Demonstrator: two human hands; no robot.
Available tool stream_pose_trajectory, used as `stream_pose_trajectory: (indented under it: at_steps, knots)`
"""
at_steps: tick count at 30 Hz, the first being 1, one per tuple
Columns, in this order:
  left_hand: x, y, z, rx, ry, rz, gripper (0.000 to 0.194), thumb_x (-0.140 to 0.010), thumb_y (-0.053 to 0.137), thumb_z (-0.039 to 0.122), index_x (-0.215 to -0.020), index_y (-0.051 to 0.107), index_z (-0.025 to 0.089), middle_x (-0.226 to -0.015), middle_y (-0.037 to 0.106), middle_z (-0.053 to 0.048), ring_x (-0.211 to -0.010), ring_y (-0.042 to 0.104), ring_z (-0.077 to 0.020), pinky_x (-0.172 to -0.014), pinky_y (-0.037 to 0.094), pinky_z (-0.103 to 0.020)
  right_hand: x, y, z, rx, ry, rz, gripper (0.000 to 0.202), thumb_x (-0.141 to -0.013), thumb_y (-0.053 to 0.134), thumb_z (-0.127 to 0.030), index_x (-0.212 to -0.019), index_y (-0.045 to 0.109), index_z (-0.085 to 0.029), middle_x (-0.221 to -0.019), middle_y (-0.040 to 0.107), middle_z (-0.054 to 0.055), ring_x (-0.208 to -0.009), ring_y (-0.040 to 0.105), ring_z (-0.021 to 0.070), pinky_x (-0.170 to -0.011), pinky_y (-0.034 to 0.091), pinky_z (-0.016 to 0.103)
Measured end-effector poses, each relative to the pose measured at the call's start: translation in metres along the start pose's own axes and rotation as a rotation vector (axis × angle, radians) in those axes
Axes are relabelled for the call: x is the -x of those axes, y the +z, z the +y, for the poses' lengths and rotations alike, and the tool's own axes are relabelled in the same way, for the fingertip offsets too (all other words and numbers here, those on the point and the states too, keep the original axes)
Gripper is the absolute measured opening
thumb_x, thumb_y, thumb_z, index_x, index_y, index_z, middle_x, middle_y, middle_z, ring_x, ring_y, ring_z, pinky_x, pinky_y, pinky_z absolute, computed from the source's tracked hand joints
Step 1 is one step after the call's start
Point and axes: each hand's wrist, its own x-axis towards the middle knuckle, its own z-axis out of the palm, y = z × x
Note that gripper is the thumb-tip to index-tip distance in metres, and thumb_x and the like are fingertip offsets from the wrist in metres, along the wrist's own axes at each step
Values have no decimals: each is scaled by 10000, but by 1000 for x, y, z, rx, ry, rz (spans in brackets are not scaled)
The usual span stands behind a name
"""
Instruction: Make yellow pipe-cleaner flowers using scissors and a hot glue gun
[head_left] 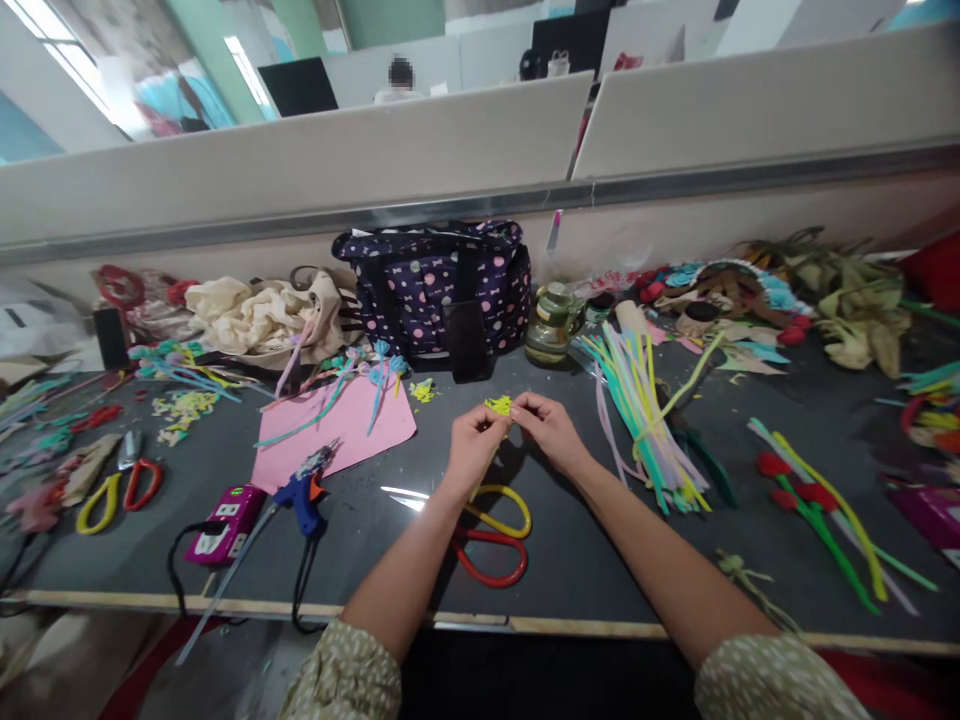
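Note:
Over the middle of the dark table, both hands meet at a small yellow fuzzy piece [498, 405]. My left hand [477, 442] pinches it from the left, its fingers closed. From the right, the fingertips of my right hand [546, 430] press together on the same piece. Scissors with one yellow and one red handle [491, 560] lie below the hands, partly hidden by my left forearm. A small heap of yellow bits [424, 390] rests just left of the hands, beside a pink sheet [360, 430].
A dotted bag [442, 290] and a green jar [553, 325] stand behind the hands. A pipe-cleaner bundle [652, 420] lies right. At left are a blue glue gun [304, 495], a purple power strip [229, 525] and more scissors [129, 480]. A person [400, 80] sits beyond the partition.

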Motion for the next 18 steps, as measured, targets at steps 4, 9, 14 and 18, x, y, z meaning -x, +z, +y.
stream_pose_trajectory:
  at_steps: [4,9,14,18]
  knots:
    - [-4,-3,-4,331,-303,-119,233,-656,743,337,-651,642,127,-554,542,14,-452,408,-63,-493,375,-226,0,-1,0,-64,-10,-29,290,-796,603,-455,-733,558,-176,-592,438,-45,-512,330,74,-476,249,219]
    - [-8,-5,-5,458,-387,-154,263,-645,770,331,-736,682,100,-628,615,-26,-491,500,-75,-489,408,-214,-1,-3,-3,-128,38,-66,281,-804,609,-447,-755,561,-174,-601,508,-36,-473,345,59,-452,247,210]
    - [-8,-9,-2,568,-535,-283,269,-683,745,331,-748,686,77,-643,629,-51,-532,563,-97,-527,463,-224,0,-2,-5,-134,52,-93,271,-805,610,-446,-787,569,-179,-598,540,-35,-469,407,63,-448,281,201]
    - [-8,-12,-1,630,-602,-354,206,-699,737,275,-756,677,87,-648,625,-40,-554,573,-88,-561,476,-212,-1,-4,-5,-116,57,-105,271,-788,626,-447,-773,580,-181,-596,540,-37,-475,425,66,-455,299,200]
